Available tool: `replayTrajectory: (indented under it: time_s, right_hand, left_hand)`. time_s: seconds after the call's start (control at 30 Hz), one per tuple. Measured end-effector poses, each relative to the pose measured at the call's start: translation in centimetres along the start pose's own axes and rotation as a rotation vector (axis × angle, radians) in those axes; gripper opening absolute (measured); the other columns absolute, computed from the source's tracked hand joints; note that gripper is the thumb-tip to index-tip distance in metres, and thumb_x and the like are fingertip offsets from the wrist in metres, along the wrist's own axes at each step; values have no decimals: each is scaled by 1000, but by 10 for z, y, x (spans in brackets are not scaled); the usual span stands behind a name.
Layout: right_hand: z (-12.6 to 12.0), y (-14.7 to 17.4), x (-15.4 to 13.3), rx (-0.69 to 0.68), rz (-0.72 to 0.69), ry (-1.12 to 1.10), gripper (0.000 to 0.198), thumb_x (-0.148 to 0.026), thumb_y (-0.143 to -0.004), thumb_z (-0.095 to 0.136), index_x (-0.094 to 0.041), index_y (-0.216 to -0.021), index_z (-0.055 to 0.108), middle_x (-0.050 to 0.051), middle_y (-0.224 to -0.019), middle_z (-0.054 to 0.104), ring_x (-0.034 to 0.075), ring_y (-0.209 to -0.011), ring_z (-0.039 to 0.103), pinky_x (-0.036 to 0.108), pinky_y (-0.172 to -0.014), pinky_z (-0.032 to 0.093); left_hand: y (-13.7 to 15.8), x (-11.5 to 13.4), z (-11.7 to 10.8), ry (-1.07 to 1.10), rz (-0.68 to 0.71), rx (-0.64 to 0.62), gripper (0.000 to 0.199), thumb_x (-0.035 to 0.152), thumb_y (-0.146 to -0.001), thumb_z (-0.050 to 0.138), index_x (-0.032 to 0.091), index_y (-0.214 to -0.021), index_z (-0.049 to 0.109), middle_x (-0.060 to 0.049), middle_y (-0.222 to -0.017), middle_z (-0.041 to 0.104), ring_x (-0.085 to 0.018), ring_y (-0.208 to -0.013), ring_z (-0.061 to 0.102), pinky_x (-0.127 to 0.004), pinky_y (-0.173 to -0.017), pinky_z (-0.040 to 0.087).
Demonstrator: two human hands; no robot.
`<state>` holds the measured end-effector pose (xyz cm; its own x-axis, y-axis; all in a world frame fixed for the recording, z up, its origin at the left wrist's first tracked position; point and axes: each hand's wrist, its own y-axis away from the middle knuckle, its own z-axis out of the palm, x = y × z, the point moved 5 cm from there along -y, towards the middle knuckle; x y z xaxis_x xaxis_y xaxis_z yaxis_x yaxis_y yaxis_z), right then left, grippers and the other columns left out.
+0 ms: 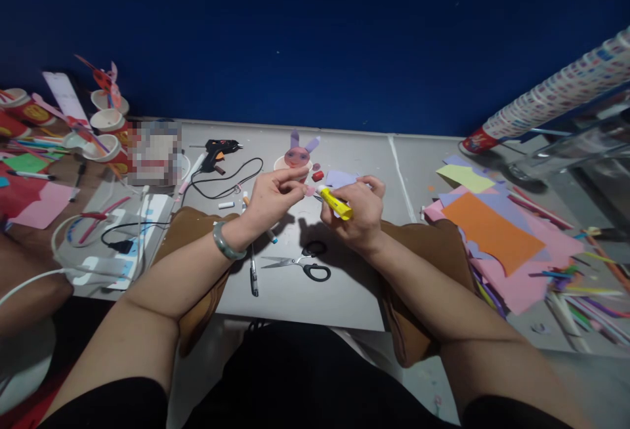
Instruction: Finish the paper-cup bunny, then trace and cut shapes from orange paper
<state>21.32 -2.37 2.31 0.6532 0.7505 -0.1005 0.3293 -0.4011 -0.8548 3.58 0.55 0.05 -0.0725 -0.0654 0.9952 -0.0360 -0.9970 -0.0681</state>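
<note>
My right hand (361, 209) is wrapped around a yellow glue stick (337, 204), its white tip angled toward the left. Facing it, my left hand (278, 196) pinches a small pink paper piece (309, 190) close to that tip; whether the two touch is unclear. Just beyond the fingers lies a paper bunny face (296, 155) with purple ears, partly hidden by my left hand. A red cap (318, 175) rests beside it. Black-handled scissors (298, 262) lie opened on the table nearer my body, next to a pen (254, 271).
A black glue gun (220, 153) with a looping cord is at the back left. Power strips (142, 239), paper cups (111, 124) and another person's arm (34, 271) occupy the left. Coloured paper (492, 225) and a long cup stack (551, 91) are on the right.
</note>
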Motion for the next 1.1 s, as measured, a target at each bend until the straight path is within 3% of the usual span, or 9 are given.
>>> replayTrajectory:
  time_s: [0.23, 0.47, 0.67, 0.87, 1.0, 1.1]
  right_hand:
    - [1, -1, -7, 4, -101, -14, 11, -23, -92, 62, -27, -98, 54, -7, -72, 70, 16, -58, 62, 43, -85, 45]
    - [3, 7, 5, -60, 29, 22, 4, -30, -93, 61, -30, -92, 57, -4, -71, 70, 19, -59, 61, 50, -88, 45]
    - [4, 3, -6, -31, -121, -16, 13, -22, -90, 63, -28, -99, 56, -6, -74, 72, 17, -61, 63, 44, -86, 46]
    - [5, 8, 5, -71, 12, 47, 6, -33, -95, 59, -30, -90, 57, -4, -69, 70, 19, -58, 61, 51, -85, 46]
    - [6, 6, -5, -83, -110, -29, 5, -27, -94, 63, -28, -96, 59, -5, -78, 75, 17, -63, 65, 47, -88, 44]
    - [3, 1, -8, -26, -147, -20, 11, -19, -90, 64, -26, -97, 58, -5, -73, 70, 16, -62, 61, 44, -88, 44]
  left_hand:
    - [0, 1, 1, 35, -13, -7, 39, 24, -69, 88, 17, -107, 82, -3, -79, 83, -14, -71, 73, -33, -83, 62]
    - [-1, -2, 0, 50, -43, 10, 40, 23, -69, 88, 17, -108, 81, -3, -78, 82, -14, -74, 73, -35, -86, 61]
    - [0, -3, 1, 64, -64, 5, 39, 22, -70, 89, 16, -107, 82, -2, -77, 81, -13, -70, 70, -33, -83, 61]
    - [-1, -1, 0, 65, -90, 12, 42, 21, -70, 89, 15, -111, 81, -4, -80, 81, -14, -78, 73, -34, -89, 61]
    - [-1, -1, 1, 87, -92, 21, 42, 24, -68, 90, 16, -108, 82, -4, -81, 82, -14, -76, 72, -34, -86, 61]
    - [-1, -2, 1, 95, -116, 15, 46, 27, -66, 92, 14, -109, 81, -4, -78, 81, -13, -71, 70, -32, -81, 61]
